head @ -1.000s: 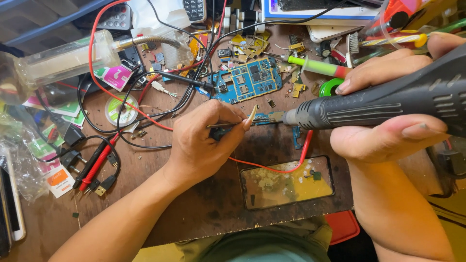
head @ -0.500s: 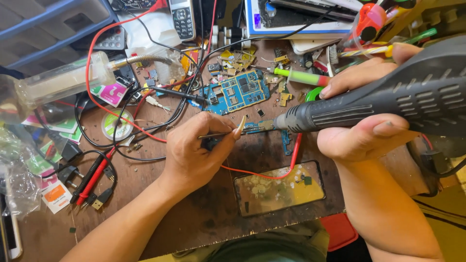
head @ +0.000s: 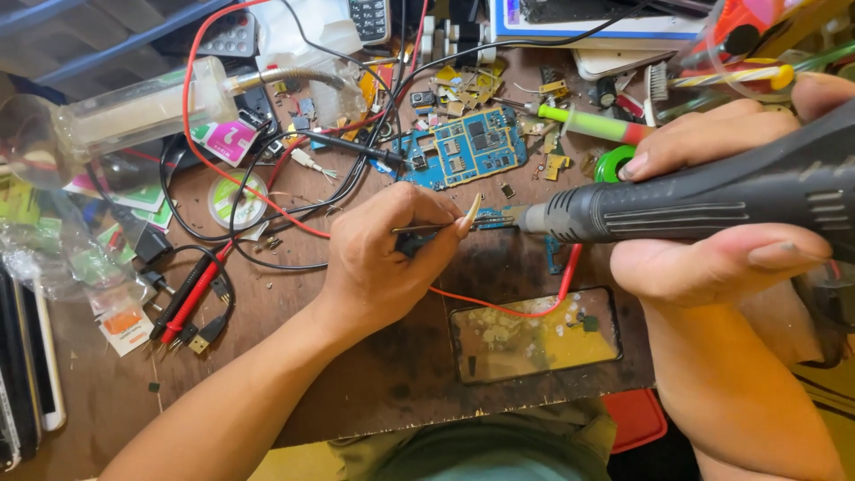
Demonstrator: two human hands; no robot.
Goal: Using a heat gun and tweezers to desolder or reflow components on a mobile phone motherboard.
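My right hand (head: 712, 205) grips a thick black hot-air handpiece (head: 695, 207) lying level, its metal nozzle pointing left at a small blue circuit piece (head: 496, 216) on the brown wooden bench. My left hand (head: 383, 258) pinches thin dark tweezers (head: 426, 231) whose tips reach that same piece, just left of the nozzle. A larger blue circuit board (head: 468, 148) lies a little farther back. In front of the hands lies a phone screen frame (head: 533, 334) with yellowish residue inside.
Red and black wires (head: 267, 200) loop across the bench. Multimeter probes (head: 191, 298) lie at left near a solder wire reel (head: 237, 198). A clear plastic bottle (head: 134, 111), a green-handled tool (head: 583, 123), green tape roll (head: 613, 165) and scattered parts crowd the back.
The view has drifted slightly, so bench items sit lower in frame. Both hands hold their tools at the same small blue piece; the nozzle and tweezers stay together.
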